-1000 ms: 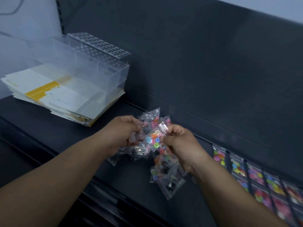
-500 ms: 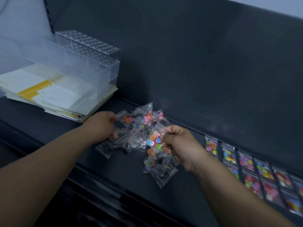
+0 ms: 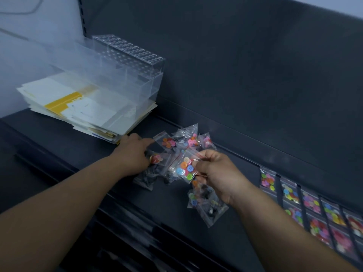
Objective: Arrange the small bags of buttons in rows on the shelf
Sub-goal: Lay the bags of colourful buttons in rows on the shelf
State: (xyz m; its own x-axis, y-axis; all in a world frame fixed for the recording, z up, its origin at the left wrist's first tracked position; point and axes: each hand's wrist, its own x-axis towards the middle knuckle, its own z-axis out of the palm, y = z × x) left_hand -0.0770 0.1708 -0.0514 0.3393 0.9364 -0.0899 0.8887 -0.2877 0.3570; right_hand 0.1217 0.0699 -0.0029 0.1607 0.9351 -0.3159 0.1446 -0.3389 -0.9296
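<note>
My right hand (image 3: 218,173) pinches a small clear bag of mixed coloured buttons (image 3: 186,168) just above the dark shelf (image 3: 88,154). A loose pile of button bags (image 3: 182,142) lies in the middle of the shelf, with more bags (image 3: 206,205) under my right wrist. On the pile's left edge my left hand (image 3: 135,152) lies with its fingers on a bag of red and pink buttons (image 3: 157,159); whether it grips that bag I cannot make out. At the right, two rows of button bags (image 3: 312,201) lie flat, side by side.
A clear acrylic organizer (image 3: 125,75) stands on a stack of white and yellow papers (image 3: 78,107) at the back left. The dark back panel (image 3: 255,75) rises behind the shelf. A lower shelf edge (image 3: 137,232) runs along the front.
My left hand has let go of the shared bag and dropped left onto the pile. My right hand keeps the coloured bag.
</note>
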